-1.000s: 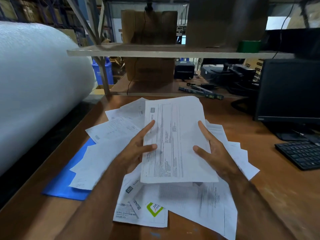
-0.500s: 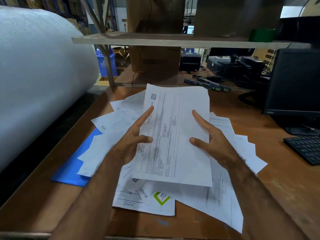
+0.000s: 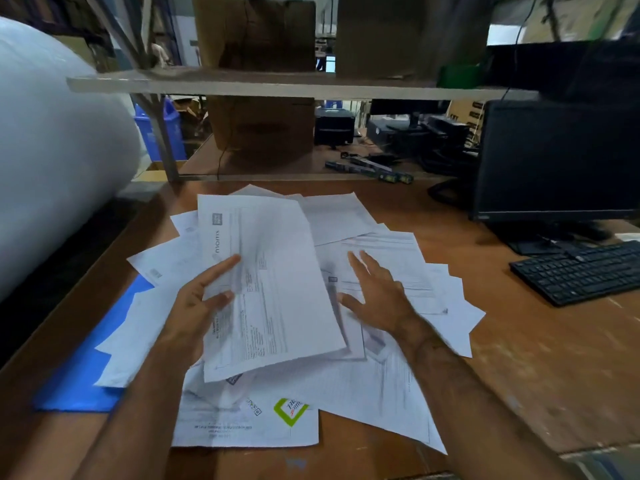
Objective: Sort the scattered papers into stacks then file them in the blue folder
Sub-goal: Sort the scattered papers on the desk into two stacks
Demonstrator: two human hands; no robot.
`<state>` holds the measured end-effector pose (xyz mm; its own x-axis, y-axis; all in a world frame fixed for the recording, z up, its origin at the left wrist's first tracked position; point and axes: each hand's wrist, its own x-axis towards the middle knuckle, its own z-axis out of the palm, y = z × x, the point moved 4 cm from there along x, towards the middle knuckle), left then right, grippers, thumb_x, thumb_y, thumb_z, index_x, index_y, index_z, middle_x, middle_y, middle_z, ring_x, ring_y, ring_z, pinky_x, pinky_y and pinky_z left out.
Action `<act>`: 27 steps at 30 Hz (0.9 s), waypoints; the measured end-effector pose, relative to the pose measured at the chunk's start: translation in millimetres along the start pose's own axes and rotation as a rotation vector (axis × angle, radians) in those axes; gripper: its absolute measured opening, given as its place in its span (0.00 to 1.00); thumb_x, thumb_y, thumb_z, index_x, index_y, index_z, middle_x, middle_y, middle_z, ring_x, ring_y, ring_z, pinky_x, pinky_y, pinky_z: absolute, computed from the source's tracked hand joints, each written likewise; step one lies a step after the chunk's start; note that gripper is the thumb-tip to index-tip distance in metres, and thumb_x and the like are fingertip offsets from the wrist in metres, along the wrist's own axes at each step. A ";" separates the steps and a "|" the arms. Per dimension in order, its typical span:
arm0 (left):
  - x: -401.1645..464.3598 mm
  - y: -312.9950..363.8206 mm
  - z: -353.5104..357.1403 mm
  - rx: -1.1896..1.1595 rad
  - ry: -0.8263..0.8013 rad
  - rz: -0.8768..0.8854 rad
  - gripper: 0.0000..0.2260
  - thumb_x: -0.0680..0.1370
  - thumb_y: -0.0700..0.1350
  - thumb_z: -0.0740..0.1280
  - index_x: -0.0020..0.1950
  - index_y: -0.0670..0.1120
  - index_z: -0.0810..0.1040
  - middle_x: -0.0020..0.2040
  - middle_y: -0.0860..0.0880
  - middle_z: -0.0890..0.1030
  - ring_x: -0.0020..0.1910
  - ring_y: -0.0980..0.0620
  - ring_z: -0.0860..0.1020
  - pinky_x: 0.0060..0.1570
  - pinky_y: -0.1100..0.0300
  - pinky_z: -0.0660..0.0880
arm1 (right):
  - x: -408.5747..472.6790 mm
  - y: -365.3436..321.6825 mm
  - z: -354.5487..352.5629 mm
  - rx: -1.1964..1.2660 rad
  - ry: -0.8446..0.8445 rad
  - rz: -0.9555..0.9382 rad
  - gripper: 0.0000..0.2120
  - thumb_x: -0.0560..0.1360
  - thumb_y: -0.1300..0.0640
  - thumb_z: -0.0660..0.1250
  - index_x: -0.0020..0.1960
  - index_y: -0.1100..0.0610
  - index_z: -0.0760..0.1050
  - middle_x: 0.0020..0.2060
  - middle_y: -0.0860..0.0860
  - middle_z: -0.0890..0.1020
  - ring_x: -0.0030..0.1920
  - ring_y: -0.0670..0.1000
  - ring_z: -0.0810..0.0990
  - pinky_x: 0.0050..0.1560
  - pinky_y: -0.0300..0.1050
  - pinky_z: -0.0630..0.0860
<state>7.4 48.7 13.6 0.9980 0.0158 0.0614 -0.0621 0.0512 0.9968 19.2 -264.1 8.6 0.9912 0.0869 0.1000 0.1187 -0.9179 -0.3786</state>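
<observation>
Warehouse-looking space, with a brown wooden desk [image 3: 540,358] taking up most of the view and a shelf [image 3: 277,83] running across above it, cardboard boxes [image 3: 256,32] sitting on top. Far left is a huge white roll of wrap [image 3: 59,150] (easily the biggest thing in the shot). On the right there's a dark monitor [image 3: 557,161] with a black keyboard [image 3: 581,271] in front of it, both well clear of the mess.

Middle of the desk is a sprawl of scattered papers [image 3: 398,386], overlapping every which way, one near the front edge with a green logo on it. The blue folder [image 3: 76,382] lies flat on the desk at the left, half buried under the left edge of that pile, only its near-left part showing.

Left hand [image 3: 197,306] holds one printed sheet [image 3: 273,289] lifted above the pile, thumb on the front face and index finger stretched up along its left edge; the other fingers are behind the page so I can't see them. The sheet tilts a bit to the left. Right hand [image 3: 377,296] isn't holding anything: fingers spread and straight, palm down over the loose sheets just right of the held page. It's motion-blurred, so whether it's actually touching the paper below I can't tell. The two hands are apart, with the held page between them.
</observation>
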 end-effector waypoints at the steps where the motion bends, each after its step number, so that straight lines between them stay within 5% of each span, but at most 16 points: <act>1: 1.2 -2.0 -5.1 0.001 0.021 -0.009 0.23 0.80 0.32 0.66 0.66 0.57 0.82 0.72 0.60 0.74 0.66 0.45 0.76 0.68 0.40 0.73 | -0.3 7.9 3.7 -0.100 -0.048 0.056 0.43 0.75 0.26 0.48 0.83 0.46 0.45 0.83 0.49 0.48 0.81 0.56 0.55 0.76 0.63 0.59; 3: 0.4 -5.0 -11.1 0.004 0.050 -0.026 0.23 0.80 0.33 0.66 0.67 0.57 0.81 0.71 0.60 0.75 0.64 0.46 0.78 0.67 0.40 0.73 | -5.8 20.3 13.3 -0.177 -0.156 0.143 0.44 0.74 0.25 0.39 0.83 0.47 0.49 0.83 0.50 0.51 0.81 0.57 0.53 0.77 0.62 0.56; 6: 0.1 -9.6 -12.3 0.002 0.045 -0.048 0.22 0.81 0.34 0.66 0.67 0.59 0.81 0.71 0.61 0.75 0.62 0.45 0.79 0.65 0.43 0.76 | -24.1 17.8 14.2 -0.178 -0.109 0.154 0.52 0.67 0.20 0.29 0.75 0.45 0.66 0.76 0.49 0.68 0.76 0.56 0.65 0.72 0.59 0.63; 8: 0.8 -11.4 -10.6 0.012 0.046 -0.057 0.22 0.82 0.34 0.66 0.66 0.59 0.81 0.71 0.61 0.75 0.62 0.45 0.79 0.63 0.45 0.77 | -40.2 11.9 8.2 -0.171 -0.025 0.158 0.42 0.72 0.23 0.35 0.61 0.45 0.76 0.61 0.45 0.79 0.63 0.53 0.74 0.63 0.56 0.68; 12: 0.4 -9.2 -2.9 0.019 0.029 -0.057 0.22 0.82 0.33 0.65 0.67 0.57 0.81 0.73 0.61 0.73 0.62 0.47 0.78 0.58 0.51 0.78 | -43.2 17.6 1.4 0.026 0.099 0.168 0.23 0.80 0.35 0.58 0.39 0.51 0.76 0.37 0.45 0.79 0.42 0.49 0.78 0.47 0.49 0.74; 14: -0.9 -8.0 2.2 0.020 0.014 -0.062 0.21 0.82 0.34 0.64 0.67 0.57 0.80 0.72 0.60 0.73 0.61 0.47 0.79 0.52 0.55 0.78 | -33.9 36.6 -6.0 0.144 0.231 0.241 0.17 0.77 0.38 0.67 0.40 0.51 0.78 0.40 0.45 0.81 0.45 0.50 0.81 0.45 0.48 0.78; 16: -1.7 -9.3 5.8 0.048 0.010 -0.065 0.21 0.82 0.35 0.65 0.68 0.58 0.80 0.72 0.61 0.72 0.60 0.47 0.79 0.51 0.57 0.77 | -25.1 55.6 -15.6 0.034 0.266 0.383 0.15 0.76 0.39 0.68 0.53 0.49 0.78 0.54 0.50 0.80 0.57 0.56 0.79 0.54 0.52 0.78; 19: -2.8 -13.9 8.9 0.064 -0.019 -0.071 0.21 0.82 0.37 0.65 0.68 0.60 0.80 0.72 0.63 0.73 0.61 0.46 0.78 0.54 0.54 0.77 | -19.3 80.2 -14.7 -0.199 0.063 0.580 0.34 0.75 0.31 0.65 0.72 0.51 0.66 0.69 0.57 0.72 0.67 0.62 0.71 0.64 0.57 0.71; 23: -3.3 -14.0 12.6 0.043 -0.019 -0.065 0.22 0.82 0.36 0.65 0.68 0.60 0.80 0.71 0.63 0.75 0.61 0.47 0.78 0.53 0.54 0.77 | -11.9 90.5 -13.8 -0.064 0.073 0.584 0.41 0.70 0.32 0.73 0.74 0.48 0.62 0.68 0.60 0.70 0.67 0.63 0.71 0.62 0.55 0.74; 27: -4.2 -9.8 17.7 0.059 -0.051 -0.039 0.23 0.82 0.34 0.64 0.67 0.60 0.80 0.72 0.63 0.73 0.64 0.47 0.77 0.61 0.48 0.75 | -15.9 104.4 -20.3 0.251 0.179 0.607 0.34 0.65 0.47 0.82 0.66 0.49 0.69 0.59 0.57 0.73 0.57 0.61 0.79 0.57 0.51 0.80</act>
<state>4.1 30.4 4.5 0.9991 -0.0359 0.0231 -0.0234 -0.0086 0.9997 14.6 -369.2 -13.9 0.8641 -0.5005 -0.0544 -0.4237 -0.6646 -0.6155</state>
